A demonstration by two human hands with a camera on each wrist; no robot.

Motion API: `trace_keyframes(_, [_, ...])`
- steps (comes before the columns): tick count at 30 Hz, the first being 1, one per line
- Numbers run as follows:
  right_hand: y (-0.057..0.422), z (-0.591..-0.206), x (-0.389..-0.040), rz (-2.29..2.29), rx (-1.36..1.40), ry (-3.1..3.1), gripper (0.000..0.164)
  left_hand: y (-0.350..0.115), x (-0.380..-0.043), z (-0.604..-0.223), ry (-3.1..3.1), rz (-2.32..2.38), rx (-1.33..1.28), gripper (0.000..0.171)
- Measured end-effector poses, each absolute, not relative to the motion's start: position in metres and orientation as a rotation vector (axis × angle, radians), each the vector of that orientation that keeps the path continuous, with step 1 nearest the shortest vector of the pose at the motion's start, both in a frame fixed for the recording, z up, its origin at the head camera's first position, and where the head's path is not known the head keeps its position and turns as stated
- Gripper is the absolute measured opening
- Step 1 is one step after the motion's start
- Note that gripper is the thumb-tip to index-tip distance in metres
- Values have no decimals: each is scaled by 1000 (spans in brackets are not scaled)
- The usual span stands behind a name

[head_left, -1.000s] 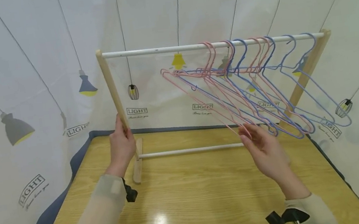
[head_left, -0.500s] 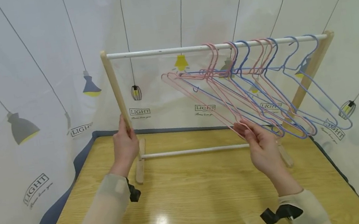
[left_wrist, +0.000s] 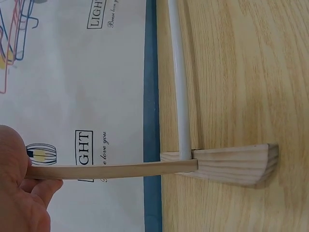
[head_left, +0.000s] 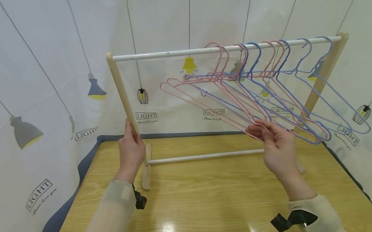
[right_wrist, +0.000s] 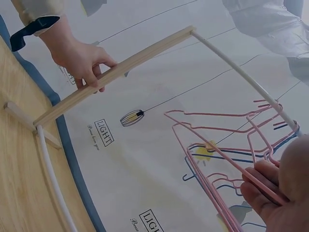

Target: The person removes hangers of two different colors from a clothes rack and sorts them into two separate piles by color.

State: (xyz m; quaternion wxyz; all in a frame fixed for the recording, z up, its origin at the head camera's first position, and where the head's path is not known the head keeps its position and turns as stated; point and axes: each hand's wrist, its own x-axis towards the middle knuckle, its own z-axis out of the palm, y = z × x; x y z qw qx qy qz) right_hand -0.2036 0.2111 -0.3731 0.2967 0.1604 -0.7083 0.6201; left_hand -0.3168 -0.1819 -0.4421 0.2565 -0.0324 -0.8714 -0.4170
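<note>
My left hand (head_left: pixel 131 152) grips the left wooden post (head_left: pixel 120 89) of a small clothes rack, about midway up; the left wrist view shows thumb and fingers round the post (left_wrist: pixel 111 171). At the right, my right hand (head_left: pixel 281 148) holds the lower corner of the leftmost pink hanger (right_wrist: pixel 222 155), the wire crossing its curled fingers (right_wrist: pixel 263 186). That hanger is tilted, and its hook arches slightly above the white top rail (head_left: pixel 163 54). Several pink and blue wire hangers hang on the rail's right half, their wires overlapping.
A white lower bar (head_left: pixel 205 156) joins the rack's wooden feet (left_wrist: pixel 231 164), which stand on a wood-grain table (head_left: pixel 198 212). Behind is a pale cloth backdrop (head_left: pixel 49 40) printed with lamps. The right post (head_left: pixel 328 70) stands behind the hangers.
My right hand has closed on the pink hanger's corner and shifted a little right. The hanger's left end has swung left and its hook has risen. My left hand stays on the post.
</note>
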Motion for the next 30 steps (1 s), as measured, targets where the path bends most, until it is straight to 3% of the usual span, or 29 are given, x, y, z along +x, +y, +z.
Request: trace_keyframes(30, [220, -338, -175, 1646, 289, -1959, 30, -183, -318, -441, -2371, -1135, -97, 66])
